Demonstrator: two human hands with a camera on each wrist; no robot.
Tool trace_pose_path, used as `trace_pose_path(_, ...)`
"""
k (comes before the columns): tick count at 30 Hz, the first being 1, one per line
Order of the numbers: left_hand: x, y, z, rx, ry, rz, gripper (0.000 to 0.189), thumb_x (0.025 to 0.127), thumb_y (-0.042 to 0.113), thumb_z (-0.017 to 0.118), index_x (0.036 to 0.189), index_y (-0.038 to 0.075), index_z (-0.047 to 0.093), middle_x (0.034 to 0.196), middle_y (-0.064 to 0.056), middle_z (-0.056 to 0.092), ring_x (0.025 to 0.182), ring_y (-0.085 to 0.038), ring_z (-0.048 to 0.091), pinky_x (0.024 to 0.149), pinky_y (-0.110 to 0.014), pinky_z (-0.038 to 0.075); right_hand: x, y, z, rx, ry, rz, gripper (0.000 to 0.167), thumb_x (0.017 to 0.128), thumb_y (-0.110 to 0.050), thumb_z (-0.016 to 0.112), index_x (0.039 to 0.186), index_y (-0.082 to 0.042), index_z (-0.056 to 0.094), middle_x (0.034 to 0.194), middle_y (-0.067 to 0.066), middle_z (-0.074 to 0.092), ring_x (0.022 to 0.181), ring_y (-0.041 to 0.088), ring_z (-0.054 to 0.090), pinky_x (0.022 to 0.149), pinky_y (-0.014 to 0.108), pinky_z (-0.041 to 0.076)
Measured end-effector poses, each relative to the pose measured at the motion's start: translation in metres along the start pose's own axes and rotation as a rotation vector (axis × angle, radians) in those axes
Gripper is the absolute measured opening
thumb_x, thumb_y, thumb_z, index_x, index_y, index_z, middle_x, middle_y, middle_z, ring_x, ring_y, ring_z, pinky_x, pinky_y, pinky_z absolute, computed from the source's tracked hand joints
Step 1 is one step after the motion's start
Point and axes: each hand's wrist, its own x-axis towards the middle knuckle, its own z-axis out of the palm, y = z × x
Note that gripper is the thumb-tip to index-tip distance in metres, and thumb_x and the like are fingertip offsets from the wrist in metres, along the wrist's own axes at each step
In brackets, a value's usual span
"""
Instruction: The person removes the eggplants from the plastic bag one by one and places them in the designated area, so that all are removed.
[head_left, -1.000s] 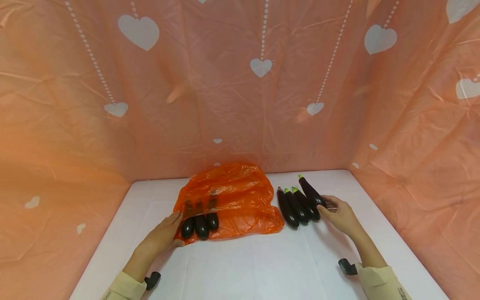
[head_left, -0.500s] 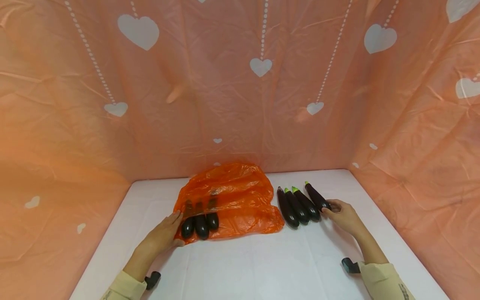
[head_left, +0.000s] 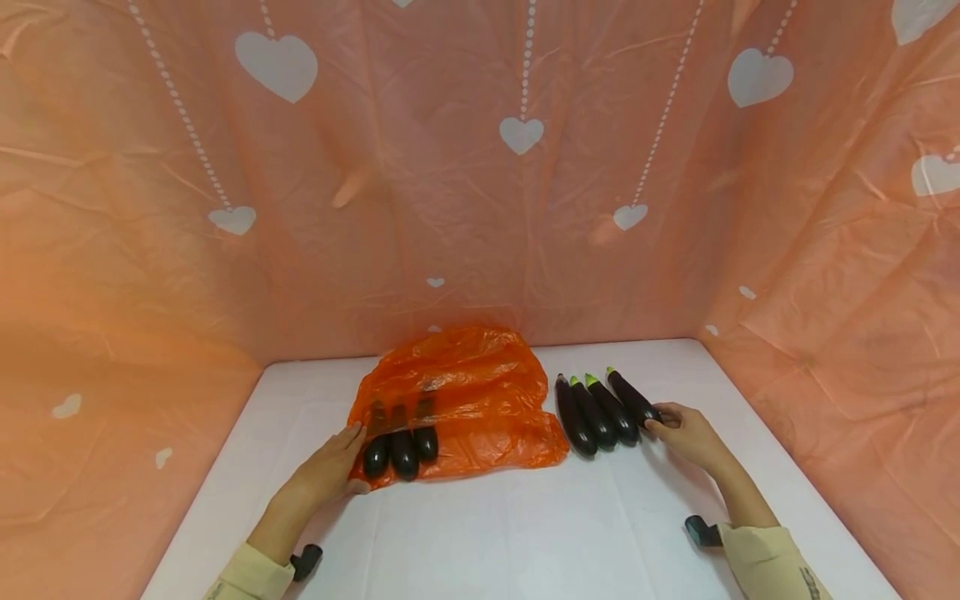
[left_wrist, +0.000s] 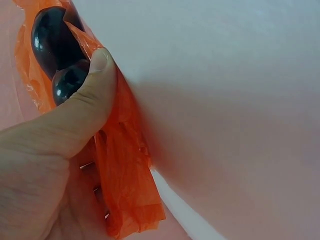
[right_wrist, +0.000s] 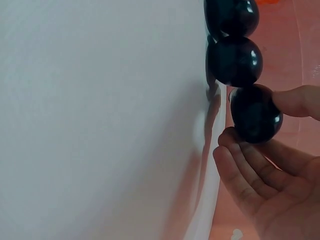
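An orange plastic bag (head_left: 487, 437) lies flat on the white table, with three dark eggplants (head_left: 403, 454) at its left side, their stem ends under the film. My left hand (head_left: 326, 471) grips the bag's left edge; in the left wrist view the thumb presses over the film (left_wrist: 125, 175) beside the eggplants' round ends. To the right of the bag, three more eggplants (head_left: 596, 415) lie side by side. My right hand (head_left: 688, 435) pinches the blunt end of another eggplant (head_left: 630, 396), thumb on one side, fingers below, right at the row's end.
Pink-orange sheeting (head_left: 465, 192) with white hearts rises behind and at both sides of the table (head_left: 480, 533). A dark wrist device (head_left: 701, 531) sits at the right sleeve, and another (head_left: 306, 562) at the left.
My right hand has shifted right and down with its eggplant, bringing it from above the row to beside the rightmost one. My left hand and the bag stay put.
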Motion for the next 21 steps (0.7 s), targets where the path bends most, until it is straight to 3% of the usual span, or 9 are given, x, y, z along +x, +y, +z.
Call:
trace_pose_path(4,-0.0001,0.0004,-0.0005,0.006,0.000,-0.002,0.094,0.086,0.027,0.089,0.155,-0.016,0.042,0.161,-0.037,0.041,0.146,-0.059,0.042,0.118,-0.067,0.040,-0.0011,-0.0004,0.0006,0.006,-0.024,0.013,0.044,0.103,-0.014,0.071,0.131,0.018,0.062,0.123,0.034,0.072,0.113,0.048,0.073,0.084,0.031,0.059)
trace_pose_path(13,-0.0001,-0.0009,0.0013,0.007,-0.002,0.004,0.093,0.087,0.027,0.089,0.154,-0.017,0.042,0.161,-0.038,0.040,0.146,-0.059,0.041,0.119,-0.067,0.039,-0.0045,-0.0049,0.0026,-0.020,-0.061,0.050,0.046,0.104,-0.016,0.070,0.133,0.018,0.060,0.122,0.035,0.071,0.115,0.049,0.070,0.099,0.059,0.057)
trace_pose_path(21,-0.0006,-0.0012,0.0032,0.008,0.005,0.007,0.093,0.087,0.027,0.089,0.154,-0.017,0.042,0.160,-0.038,0.041,0.146,-0.059,0.041,0.119,-0.067,0.039,-0.0014,-0.0039,0.0051,-0.025,-0.081,0.054,0.046,0.102,-0.012,0.072,0.132,0.019,0.059,0.114,0.031,0.072,0.109,0.046,0.071,0.096,0.057,0.058)
